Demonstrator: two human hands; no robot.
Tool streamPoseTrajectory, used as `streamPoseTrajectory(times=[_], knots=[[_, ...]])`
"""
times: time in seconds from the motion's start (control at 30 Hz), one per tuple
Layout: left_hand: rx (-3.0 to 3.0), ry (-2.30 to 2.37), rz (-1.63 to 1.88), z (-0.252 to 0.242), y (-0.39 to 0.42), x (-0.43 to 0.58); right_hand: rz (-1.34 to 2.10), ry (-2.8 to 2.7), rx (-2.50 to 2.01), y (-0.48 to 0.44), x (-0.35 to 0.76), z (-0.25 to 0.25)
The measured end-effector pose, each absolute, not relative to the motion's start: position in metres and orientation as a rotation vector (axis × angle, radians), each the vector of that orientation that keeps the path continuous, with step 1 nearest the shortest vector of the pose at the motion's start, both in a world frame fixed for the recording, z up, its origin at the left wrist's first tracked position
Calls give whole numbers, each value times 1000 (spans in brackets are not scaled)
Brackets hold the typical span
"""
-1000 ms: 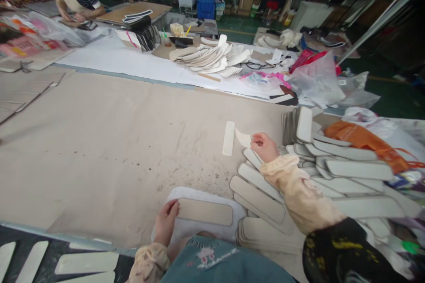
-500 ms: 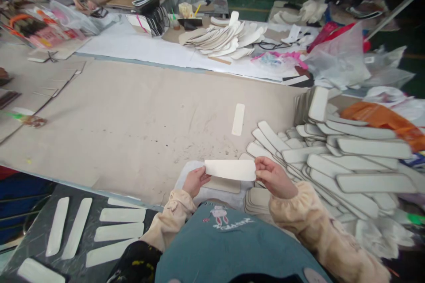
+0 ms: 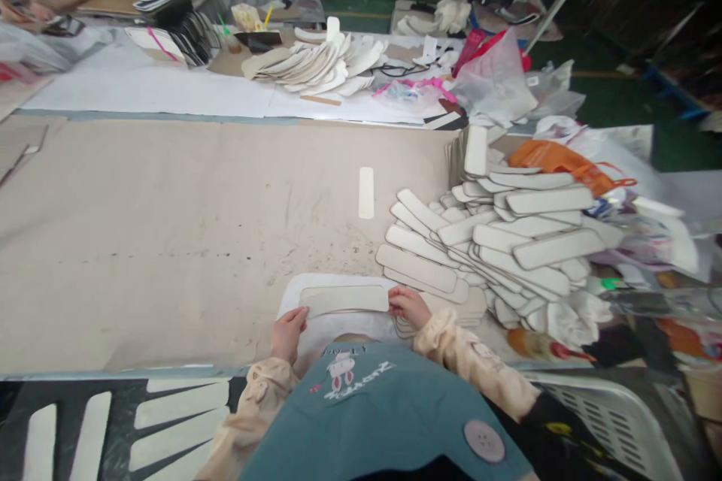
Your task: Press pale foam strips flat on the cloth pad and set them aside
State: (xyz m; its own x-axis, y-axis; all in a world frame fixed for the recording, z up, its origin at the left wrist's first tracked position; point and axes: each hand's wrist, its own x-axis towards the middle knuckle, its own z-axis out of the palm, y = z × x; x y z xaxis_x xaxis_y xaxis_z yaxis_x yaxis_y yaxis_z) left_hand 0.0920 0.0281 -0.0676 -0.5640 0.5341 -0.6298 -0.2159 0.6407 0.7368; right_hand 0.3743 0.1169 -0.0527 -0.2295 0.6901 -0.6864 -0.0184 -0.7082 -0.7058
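Note:
A long beige strip with rounded ends (image 3: 345,298) lies across a white pad (image 3: 338,323) at the near edge of the table. My left hand (image 3: 289,331) grips the strip's left end, fingers curled on it. My right hand (image 3: 411,306) pinches its right end. Both hands press the strip down onto another strip of the same shape beneath it. To the right, a large heap of similar white-edged strips (image 3: 496,240) fans out over the table. A single strip (image 3: 366,192) lies alone further out.
Brown paper covers the table (image 3: 169,225). More strips lie in rows on a dark tray (image 3: 113,421) at lower left. Plastic bags (image 3: 496,83) and an orange bag (image 3: 564,161) sit at the right. Another person's arm (image 3: 50,0) works at far left.
One second ago my right hand reached out to the heap and took a strip. It brought the strip back, both hands held it raised, and now it is laid on the pad.

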Motion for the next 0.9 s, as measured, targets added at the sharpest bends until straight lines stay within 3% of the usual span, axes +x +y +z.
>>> streamPoseTrajectory(times=[0.17, 0.47, 0.9], knots=[[579, 2075, 760, -85, 24, 79, 1762, -1137, -1748, 101, 370, -87], [933, 2274, 300, -90, 41, 62, 1277, -1422, -2139, 111, 362, -92], [937, 2297, 259, -94, 47, 66, 1103, -1721, -2246, 119, 359, -104]])
